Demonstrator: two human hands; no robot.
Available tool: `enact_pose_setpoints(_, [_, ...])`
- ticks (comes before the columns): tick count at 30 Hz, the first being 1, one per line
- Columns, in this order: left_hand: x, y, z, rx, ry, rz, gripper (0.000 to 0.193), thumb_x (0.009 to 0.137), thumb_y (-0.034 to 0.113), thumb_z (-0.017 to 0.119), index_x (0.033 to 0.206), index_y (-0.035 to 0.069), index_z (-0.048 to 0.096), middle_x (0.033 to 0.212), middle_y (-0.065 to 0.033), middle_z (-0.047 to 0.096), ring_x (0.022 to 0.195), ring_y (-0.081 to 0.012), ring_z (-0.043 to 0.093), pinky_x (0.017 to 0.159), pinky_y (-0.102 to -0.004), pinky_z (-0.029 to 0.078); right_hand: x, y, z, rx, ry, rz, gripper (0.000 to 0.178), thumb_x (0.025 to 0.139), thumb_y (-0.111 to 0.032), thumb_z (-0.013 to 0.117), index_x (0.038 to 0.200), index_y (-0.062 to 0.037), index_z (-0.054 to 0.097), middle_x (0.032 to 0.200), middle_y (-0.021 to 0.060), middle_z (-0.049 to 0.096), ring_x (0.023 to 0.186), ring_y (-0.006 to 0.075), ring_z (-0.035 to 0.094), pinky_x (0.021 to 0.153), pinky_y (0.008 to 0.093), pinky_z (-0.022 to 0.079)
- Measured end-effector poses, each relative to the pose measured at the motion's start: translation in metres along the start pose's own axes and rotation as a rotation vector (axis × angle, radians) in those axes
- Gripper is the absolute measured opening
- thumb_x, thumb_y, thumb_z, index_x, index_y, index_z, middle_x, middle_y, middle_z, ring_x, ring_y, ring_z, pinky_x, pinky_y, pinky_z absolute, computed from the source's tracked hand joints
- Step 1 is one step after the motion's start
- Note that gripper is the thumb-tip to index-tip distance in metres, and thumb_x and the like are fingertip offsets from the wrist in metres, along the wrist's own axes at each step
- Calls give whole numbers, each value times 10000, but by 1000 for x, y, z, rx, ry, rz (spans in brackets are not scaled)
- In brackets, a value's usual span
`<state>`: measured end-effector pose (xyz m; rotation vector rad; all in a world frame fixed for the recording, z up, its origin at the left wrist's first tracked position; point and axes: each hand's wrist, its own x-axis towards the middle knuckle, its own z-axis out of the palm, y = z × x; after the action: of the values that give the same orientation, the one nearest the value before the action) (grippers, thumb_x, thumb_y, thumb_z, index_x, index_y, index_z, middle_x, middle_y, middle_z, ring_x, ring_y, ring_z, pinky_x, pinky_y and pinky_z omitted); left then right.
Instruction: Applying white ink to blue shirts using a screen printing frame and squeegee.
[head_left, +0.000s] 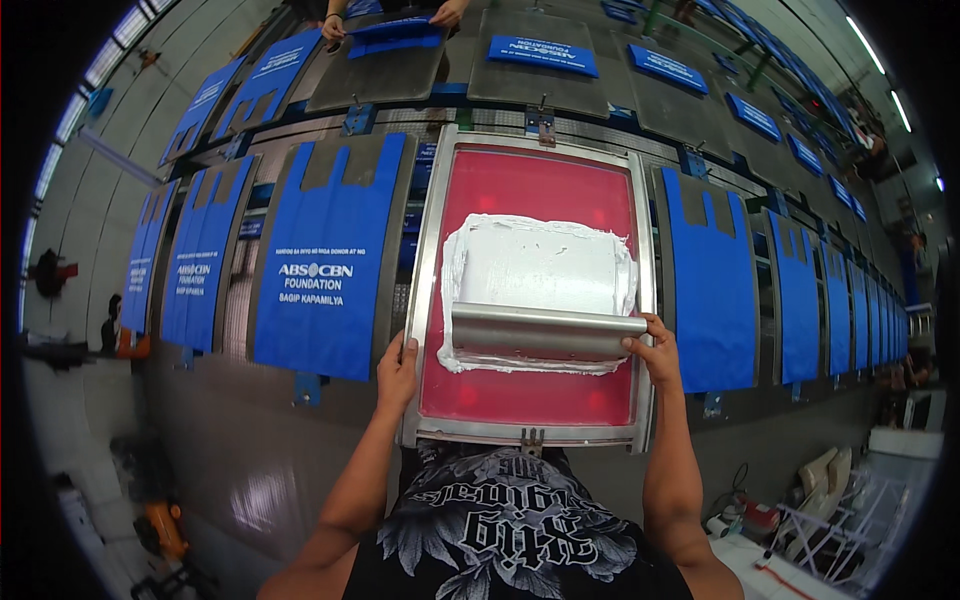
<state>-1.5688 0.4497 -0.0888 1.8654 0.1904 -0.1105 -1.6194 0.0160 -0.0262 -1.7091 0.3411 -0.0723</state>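
Observation:
A screen-printing frame (428, 290) of pale metal with a pink-red mesh (540, 183) is laid in front of me. White ink (540, 270) is spread thickly over the mesh's middle. Across the lower part of the ink lies a metal squeegee (545, 330). My right hand (655, 350) grips the squeegee's right end, beside the frame's right rail. My left hand (397, 368) is closed on the frame's left rail, its thumb on top. What lies under the frame is hidden.
On the left, a blue bag (320, 260) with white print lies on a flat board. Unprinted blue bags (708, 280) continue to the right. Beyond, more boards carry folded blue bags (543, 56). Another person's hands (448, 12) hold blue fabric at the far side. A folding rack (830, 520) stands lower right.

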Motion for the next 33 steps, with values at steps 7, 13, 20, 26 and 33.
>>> enact_pose_setpoints(7, [-6, -6, 27, -7, 54, -72, 495, 954, 342, 526, 1252, -54, 520, 1179, -214, 606, 1109, -254, 573, 946, -322, 419, 31, 13, -31, -69, -85, 28, 411, 642, -131, 811, 1011, -1, 685, 1086, 67, 582, 1028, 193, 563, 879, 314, 469])
enact_pose_setpoints(13, [27, 7, 31, 102, 14, -85, 513, 955, 395, 515, 1264, -15, 523, 1165, -185, 609, 1083, -231, 564, 934, -311, 418, 64, 46, -30, -134, -32, 48, 445, 627, -205, 830, 1006, -17, 692, 1017, 64, 602, 959, 180, 559, 842, 316, 459])
enact_pose_setpoints(20, [46, -16, 35, 0, 11, -87, 560, 948, 423, 529, 1280, -27, 505, 1096, -147, 624, 998, -191, 574, 874, -297, 441, 64, 60, -18, -15, -94, 35, 410, 650, -135, 816, 1021, -7, 696, 1083, 37, 593, 946, 143, 514, 868, 291, 422])
enact_pose_setpoints(26, [47, -10, 51, 42, 15, -129, 556, 952, 416, 525, 1292, -22, 493, 1083, -152, 632, 985, -181, 584, 863, -287, 446, 77, 57, -30, -3, -101, 47, 432, 660, -146, 808, 1055, -15, 692, 1091, 31, 594, 960, 133, 502, 903, 289, 395])
enact_pose_setpoints(33, [52, -21, 61, 314, 42, -43, 594, 911, 436, 572, 1290, -14, 486, 1123, -209, 604, 1028, -323, 582, 923, -382, 435, 83, 66, -45, -79, -143, 94, 433, 677, -158, 795, 1063, -6, 672, 1023, 48, 619, 971, 153, 540, 876, 302, 426])
